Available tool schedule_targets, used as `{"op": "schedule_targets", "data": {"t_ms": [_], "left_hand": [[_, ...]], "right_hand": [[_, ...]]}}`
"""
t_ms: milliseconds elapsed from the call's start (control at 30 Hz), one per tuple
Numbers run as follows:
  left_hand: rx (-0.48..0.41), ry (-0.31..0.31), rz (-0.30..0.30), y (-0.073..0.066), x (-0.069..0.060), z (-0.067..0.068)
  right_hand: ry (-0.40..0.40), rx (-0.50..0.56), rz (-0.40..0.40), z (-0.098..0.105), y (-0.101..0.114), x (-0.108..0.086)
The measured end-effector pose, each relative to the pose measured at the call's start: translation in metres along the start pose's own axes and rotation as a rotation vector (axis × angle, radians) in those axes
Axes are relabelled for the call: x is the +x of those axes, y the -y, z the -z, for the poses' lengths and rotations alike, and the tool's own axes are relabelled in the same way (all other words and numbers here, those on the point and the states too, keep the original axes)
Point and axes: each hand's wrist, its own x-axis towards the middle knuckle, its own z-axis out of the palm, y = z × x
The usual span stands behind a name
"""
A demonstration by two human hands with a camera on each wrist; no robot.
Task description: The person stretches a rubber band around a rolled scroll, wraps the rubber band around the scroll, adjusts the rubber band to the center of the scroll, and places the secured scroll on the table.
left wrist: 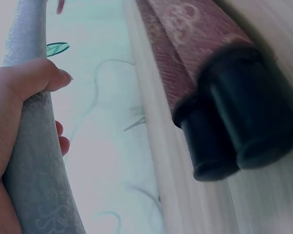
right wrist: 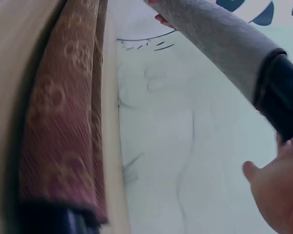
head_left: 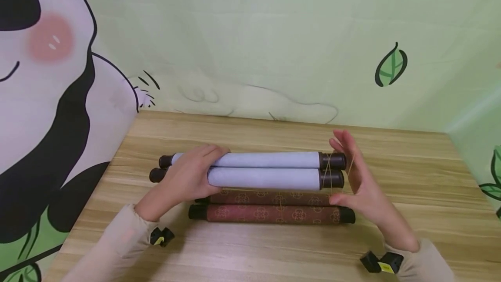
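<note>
Head view: we grip the white rolls [head_left: 270, 178] with the left hand [head_left: 189, 175], fingers curled round them; the red rolls [head_left: 250, 214] lie on the table [head_left: 250, 251] below those fingers. We spread the right hand [head_left: 365, 190] beside the caps [head_left: 339, 181], a thin band [head_left: 330, 173] strung between them and its straight fingers; should a finger slip, the band could snap off.

Left wrist view: the fingers wrap a white roll; a slack grip could let the pair part or drop.

Right wrist view: the right fingers grip no roll (we cannot make out the band here), so a tug could tilt the pair.
</note>
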Motion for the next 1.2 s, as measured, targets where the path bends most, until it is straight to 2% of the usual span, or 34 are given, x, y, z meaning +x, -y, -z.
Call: {"op": "schedule_targets", "data": {"t_ms": [67, 133, 300, 367, 433, 567, 633, 700, 800, 867, 900, 967, 1033, 1067, 1133, 1200], "left_hand": [[-0.031, 0.001, 0.009, -0.001, 0.000, 0.003], [-0.062, 0.003, 0.016, -0.002, 0.000, 0.004], [-0.114, 0.001, 0.023, -0.007, 0.001, 0.007], [-0.135, -0.006, 0.015, -0.009, 0.002, 0.008], [-0.157, -0.006, 0.004, -0.012, 0.003, 0.007], [-0.187, 0.007, -0.019, -0.013, 0.002, 0.004], [-0.180, 0.003, -0.033, -0.012, 0.001, 0.003], [-0.154, -0.008, -0.074, -0.009, -0.001, 0.003], [-0.085, -0.031, -0.186, -0.005, -0.005, 0.003], [-0.032, -0.037, -0.270, -0.005, -0.007, 0.003], [0.001, -0.034, -0.306, -0.006, -0.009, 0.003], [0.066, -0.024, -0.352, -0.009, -0.011, 0.004], [0.121, -0.004, -0.370, -0.011, -0.012, 0.005], [0.145, 0.008, -0.367, -0.012, -0.013, 0.005], [0.182, 0.027, -0.340, -0.013, -0.014, 0.006], [0.201, 0.039, -0.291, -0.011, -0.015, 0.008]], "right_hand": [[-0.047, 0.091, 0.061, -0.005, -0.003, 0.001], [-0.104, 0.175, 0.088, -0.011, -0.005, 0.001], [-0.249, 0.422, 0.105, -0.029, -0.007, 0.003], [-0.269, 0.505, 0.103, -0.036, -0.008, 0.005], [-0.237, 0.559, 0.092, -0.043, -0.008, 0.004], [-0.126, 0.583, 0.072, -0.049, -0.005, 0.003], [-0.013, 0.608, 0.050, -0.041, -0.004, 0.001], [0.148, 0.684, 0.033, -0.028, -0.004, -0.003], [0.464, 0.813, 0.006, -0.002, -0.012, -0.008], [0.597, 0.831, -0.047, 0.011, -0.017, -0.011], [0.634, 0.807, -0.076, 0.015, -0.019, -0.011], [0.651, 0.646, -0.142, 0.018, -0.017, -0.008], [0.629, 0.395, -0.212, 0.016, -0.009, -0.005], [0.614, 0.228, -0.206, 0.013, -0.003, -0.002], [0.590, -0.161, -0.084, 0.007, 0.009, 0.003], [0.534, -0.561, 0.119, 0.001, 0.019, 0.006]]}}
